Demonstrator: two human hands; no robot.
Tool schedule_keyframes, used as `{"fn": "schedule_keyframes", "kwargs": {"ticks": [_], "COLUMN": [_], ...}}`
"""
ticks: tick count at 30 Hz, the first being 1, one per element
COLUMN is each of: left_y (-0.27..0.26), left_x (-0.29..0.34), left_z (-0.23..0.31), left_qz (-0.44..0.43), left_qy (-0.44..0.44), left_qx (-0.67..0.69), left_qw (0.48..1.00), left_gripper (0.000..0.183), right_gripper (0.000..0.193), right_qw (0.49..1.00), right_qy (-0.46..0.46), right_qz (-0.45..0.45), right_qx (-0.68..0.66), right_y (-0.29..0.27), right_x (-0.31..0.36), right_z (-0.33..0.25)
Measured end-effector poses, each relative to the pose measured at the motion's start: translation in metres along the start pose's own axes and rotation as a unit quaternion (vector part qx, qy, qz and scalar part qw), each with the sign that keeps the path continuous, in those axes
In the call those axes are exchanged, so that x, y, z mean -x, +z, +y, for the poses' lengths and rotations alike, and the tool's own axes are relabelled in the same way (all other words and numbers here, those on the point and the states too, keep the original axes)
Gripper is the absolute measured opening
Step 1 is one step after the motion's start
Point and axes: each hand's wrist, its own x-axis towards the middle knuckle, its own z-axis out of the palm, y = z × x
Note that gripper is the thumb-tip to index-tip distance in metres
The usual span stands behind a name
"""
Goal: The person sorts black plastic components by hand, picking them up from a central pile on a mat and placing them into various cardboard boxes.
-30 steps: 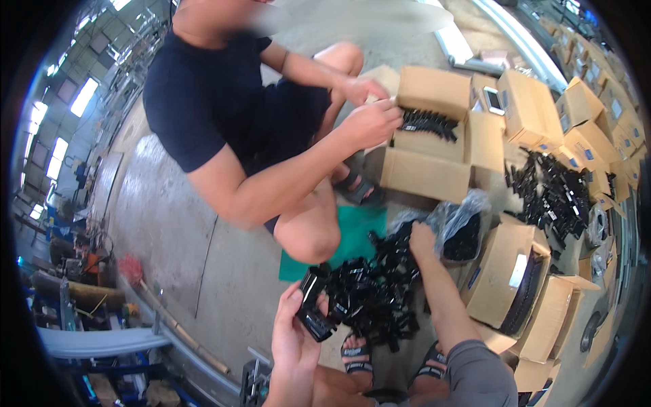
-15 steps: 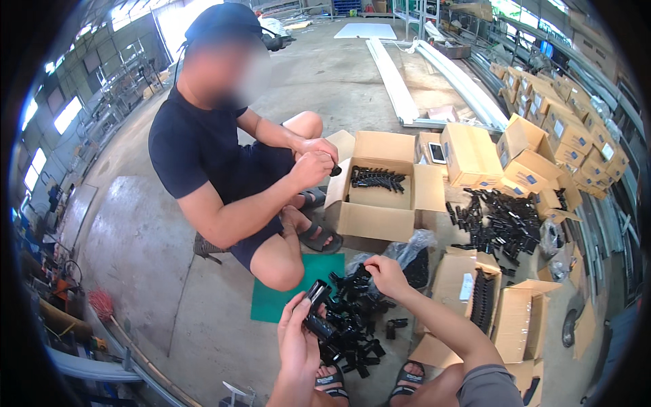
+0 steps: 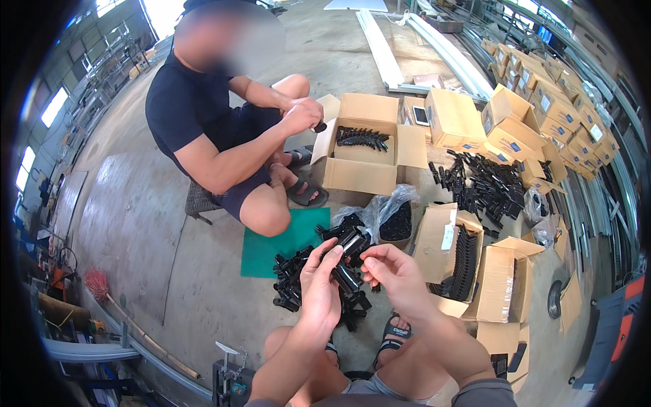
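Between the thumb and fingers of my left hand (image 3: 317, 288) is a glossy black pipe fitting (image 3: 347, 277) with tube-like arms, held tilted above the floor. My right hand (image 3: 397, 275) is just to its right, thumb and fingertips pinched together close to the fitting. What the pinch holds is too small to make out. Beneath and beside my left hand lies a heap of similar black fittings (image 3: 288, 279), partly on a green sheet (image 3: 259, 256). Just beyond my hands, a clear plastic bag (image 3: 393, 200) lies around a container of small dark parts (image 3: 397, 224).
A co-worker (image 3: 186, 122) sits at the far left, both hands around a black piece. Before them stands an open carton (image 3: 359, 178) with a row of black fittings. At right lie another fittings pile (image 3: 488, 190), open cartons (image 3: 498, 285) and stacked boxes (image 3: 556, 102).
My right hand has come back from beside the plastic bag to the fitting in my left hand. The view has tilted downward, so the surroundings appear higher.
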Motion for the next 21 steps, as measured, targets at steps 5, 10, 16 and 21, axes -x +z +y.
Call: {"fn": "schedule_keyframes", "kwargs": {"ticks": [5, 10, 16, 21], "left_y": [0.0, 0.003, 0.009, 0.01], "left_x": [0.005, 0.008, 0.006, 0.005], "left_z": [-0.01, -0.015, -0.023, -0.029], "left_qz": [-0.008, -0.03, -0.024, -0.013], "left_qy": [0.016, 0.049, 0.071, 0.074], "left_qx": [-0.013, -0.018, -0.048, -0.026], "left_qw": [1.0, 0.998, 0.996, 0.997], "left_gripper": [0.03, 0.031, 0.03, 0.029], "right_gripper": [0.023, 0.023, 0.016, 0.014], "right_qw": [0.995, 0.988, 0.978, 0.978], "right_qy": [-0.011, -0.018, -0.075, -0.083], "right_qz": [0.069, 0.102, 0.163, 0.183], "right_qx": [-0.064, -0.112, -0.103, -0.061], "right_y": [0.001, 0.003, 0.012, 0.016], "right_x": [0.002, 0.004, 0.003, 0.0], "right_z": [0.015, 0.024, 0.026, 0.029]}}
